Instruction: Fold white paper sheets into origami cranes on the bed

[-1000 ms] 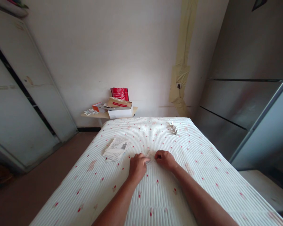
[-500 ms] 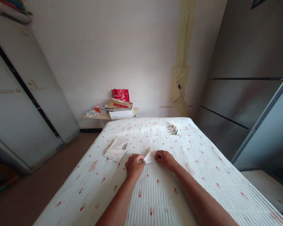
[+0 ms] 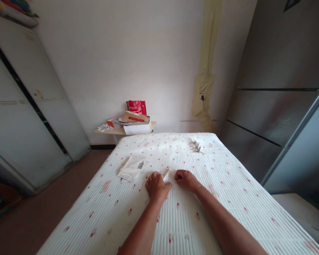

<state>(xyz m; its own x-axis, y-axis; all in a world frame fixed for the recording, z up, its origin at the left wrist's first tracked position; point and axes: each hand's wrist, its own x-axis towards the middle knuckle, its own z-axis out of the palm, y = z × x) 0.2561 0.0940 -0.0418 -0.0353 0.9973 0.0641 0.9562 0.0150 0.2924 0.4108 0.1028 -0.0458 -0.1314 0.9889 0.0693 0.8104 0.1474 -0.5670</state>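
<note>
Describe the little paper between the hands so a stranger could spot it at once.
Start at the white ribbed mattress dotted with red. At its middle the left hand and right hand meet on a small white sheet. Unlike the printed paper stack to its left, it looks plain and is touched by both hands.

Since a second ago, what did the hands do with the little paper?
The left hand lifted a flap of the paper, then slid right and pressed down on it. The right hand stayed on the paper's edge. The leaflets and the bed did not move.
</note>
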